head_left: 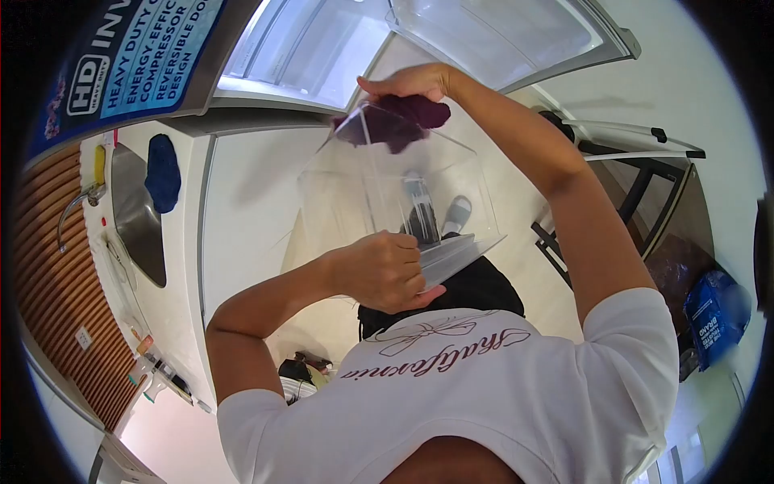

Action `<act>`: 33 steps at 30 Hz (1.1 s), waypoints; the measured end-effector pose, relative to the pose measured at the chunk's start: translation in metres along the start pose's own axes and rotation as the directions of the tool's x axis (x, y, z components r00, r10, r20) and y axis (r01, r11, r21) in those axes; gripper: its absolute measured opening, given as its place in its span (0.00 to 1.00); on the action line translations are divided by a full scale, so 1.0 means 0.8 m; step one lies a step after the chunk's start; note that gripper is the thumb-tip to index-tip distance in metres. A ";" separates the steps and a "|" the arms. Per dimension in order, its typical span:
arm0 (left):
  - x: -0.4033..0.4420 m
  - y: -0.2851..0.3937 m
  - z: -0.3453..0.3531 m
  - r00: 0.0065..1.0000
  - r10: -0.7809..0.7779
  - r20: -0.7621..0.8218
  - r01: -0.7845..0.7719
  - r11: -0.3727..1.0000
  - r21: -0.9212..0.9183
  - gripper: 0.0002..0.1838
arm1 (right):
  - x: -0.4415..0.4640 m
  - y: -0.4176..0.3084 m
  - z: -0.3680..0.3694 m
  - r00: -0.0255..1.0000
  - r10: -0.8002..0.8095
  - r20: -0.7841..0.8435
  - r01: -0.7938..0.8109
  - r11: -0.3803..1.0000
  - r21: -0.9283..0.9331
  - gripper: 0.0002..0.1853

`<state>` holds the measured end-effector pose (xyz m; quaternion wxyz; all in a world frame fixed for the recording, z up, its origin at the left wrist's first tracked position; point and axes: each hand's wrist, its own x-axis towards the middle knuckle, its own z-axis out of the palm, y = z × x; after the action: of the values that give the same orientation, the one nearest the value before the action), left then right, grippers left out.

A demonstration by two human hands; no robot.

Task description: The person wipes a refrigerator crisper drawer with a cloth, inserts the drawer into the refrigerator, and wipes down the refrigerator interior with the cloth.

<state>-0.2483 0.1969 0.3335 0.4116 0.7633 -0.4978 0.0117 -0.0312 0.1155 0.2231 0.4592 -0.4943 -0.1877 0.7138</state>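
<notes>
The fridge (306, 48) stands open in front of you, with its pale inner walls in view and its door (516, 40) swung out to the right. To your left runs the white counter (181, 242), with a metal sink (133, 210) set into it.

The clear bin (447, 254) is in the air before your body, above the floor and just short of the fridge. It looks like thin, stiff plastic: light for its size, probably slick when wet and liable to crack at a corner if knocked or twisted. The rim and the thick folded lip are likely the firmest places to hold. Your left hand (383, 270) is clenched around its near edge, thumb out along the lip. Its walls let the floor and your grey slipper (457, 215) show through, and you can't make out any goods inside it.

Your right hand (415, 85) grasps a maroon cloth (395, 121), soft and limp, bunched against the bin's far end. Whether the fingers also grip the plastic, you cannot tell.

Well off to the right sits a blue bag (713, 319), its contents hidden. A navy cloth (163, 173) lies at the sink's edge, and a small yellow sponge (99, 165) is beyond the sink.
</notes>
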 end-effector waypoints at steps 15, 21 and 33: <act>-0.022 0.031 -0.119 0.888 -0.364 -0.283 0.364 0.930 -0.052 0.22 | -0.010 0.249 -0.064 0.838 0.471 -0.275 -0.413 0.877 0.244 0.31; -0.047 0.031 -0.121 0.839 -0.408 -0.360 0.431 0.902 -0.016 0.22 | -0.066 0.320 -0.054 0.933 0.355 -0.059 -0.237 0.729 0.643 0.42; -0.061 -0.012 -0.019 0.892 -0.257 -0.373 0.373 0.884 0.281 0.22 | -0.113 0.223 -0.023 0.935 0.317 -0.159 -0.049 0.561 0.826 0.43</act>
<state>-0.2595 0.2447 0.3168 0.3438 0.8824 -0.2806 0.1563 -0.0905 -0.0543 0.1344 0.5781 -0.3454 0.2818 0.6834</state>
